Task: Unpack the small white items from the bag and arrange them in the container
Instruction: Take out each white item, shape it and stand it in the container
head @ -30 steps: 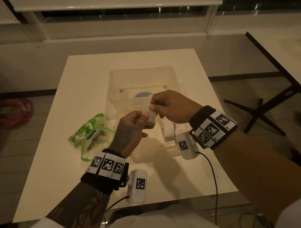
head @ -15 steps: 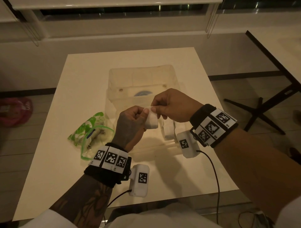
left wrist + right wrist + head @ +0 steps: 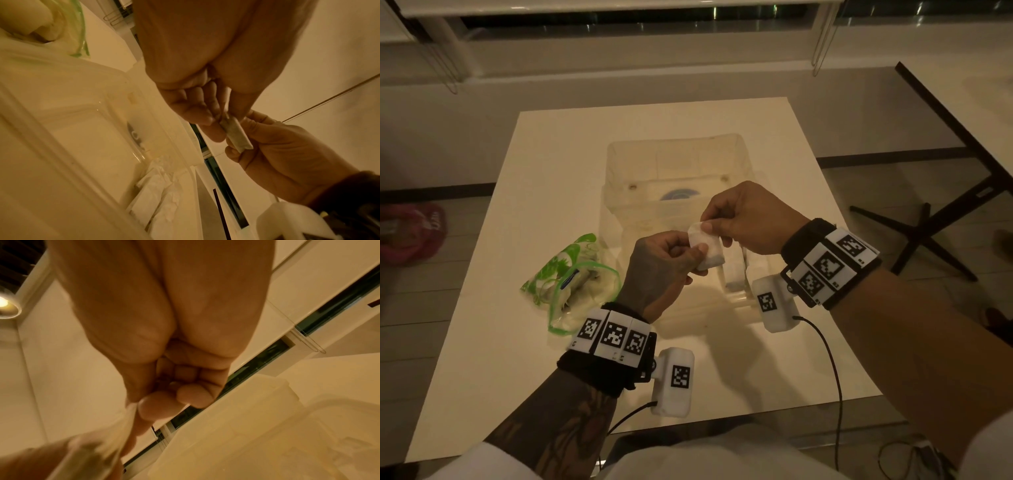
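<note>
Both hands have drawn slightly nearer the body, left hand [image 3: 661, 263] and right hand [image 3: 750, 219] fingers pinching opposite ends of the small white item [image 3: 707, 248] above the container [image 3: 678, 164]; it looks light and soft, best held by its edges.

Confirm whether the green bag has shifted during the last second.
No. The green bag lies just where it was, beside the clear container's left wall.

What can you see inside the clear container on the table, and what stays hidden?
Inside the clear container, white packets stand at its near end, and a round blue mark shows farther back. The hands and the held packet cover part of the middle.
</note>
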`<action>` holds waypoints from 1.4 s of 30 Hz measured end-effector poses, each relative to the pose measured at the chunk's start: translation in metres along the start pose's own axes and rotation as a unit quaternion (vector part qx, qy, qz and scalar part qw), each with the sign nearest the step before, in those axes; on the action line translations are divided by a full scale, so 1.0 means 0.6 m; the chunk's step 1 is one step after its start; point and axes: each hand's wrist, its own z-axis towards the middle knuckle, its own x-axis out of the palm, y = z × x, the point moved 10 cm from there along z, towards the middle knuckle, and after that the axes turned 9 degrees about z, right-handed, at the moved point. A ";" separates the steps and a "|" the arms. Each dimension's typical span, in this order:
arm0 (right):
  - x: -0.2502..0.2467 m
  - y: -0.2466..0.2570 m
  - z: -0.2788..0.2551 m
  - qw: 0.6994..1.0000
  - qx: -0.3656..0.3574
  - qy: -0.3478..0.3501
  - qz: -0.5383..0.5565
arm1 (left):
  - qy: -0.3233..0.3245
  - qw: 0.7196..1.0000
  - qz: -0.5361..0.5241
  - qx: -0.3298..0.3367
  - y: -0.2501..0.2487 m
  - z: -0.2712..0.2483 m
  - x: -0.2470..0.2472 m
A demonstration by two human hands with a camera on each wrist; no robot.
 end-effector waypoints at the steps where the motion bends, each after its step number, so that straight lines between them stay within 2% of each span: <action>1: -0.001 -0.003 0.001 1.000 0.003 -0.002 0.000 | 0.009 1.000 -0.003 -0.003 0.001 -0.001 0.003; 7: 0.008 -0.011 -0.001 1.000 0.012 0.025 -0.005 | 0.023 1.000 0.016 -0.014 0.014 -0.001 0.006; 12: 0.009 -0.034 0.000 0.998 0.042 0.041 -0.038 | 0.046 0.995 0.037 -0.075 0.045 -0.006 0.011; 17: 0.020 -0.098 -0.003 0.989 0.103 0.057 -0.084 | 0.083 0.985 0.048 -0.141 0.091 -0.024 0.010; 22: 0.038 -0.166 -0.011 0.974 0.176 0.078 -0.121 | 0.059 0.978 0.062 -0.192 0.133 -0.040 -0.020; 28: 0.045 -0.209 -0.002 0.953 0.232 0.093 -0.173 | 0.034 0.978 0.085 -0.185 0.128 -0.039 -0.039; 35: 0.047 -0.206 0.011 0.929 0.197 0.103 -0.294 | 0.020 0.976 0.115 -0.183 0.135 -0.034 -0.049; 42: 0.043 -0.198 0.007 0.935 0.202 0.089 -0.277 | -0.012 0.978 0.133 -0.163 0.130 -0.032 -0.060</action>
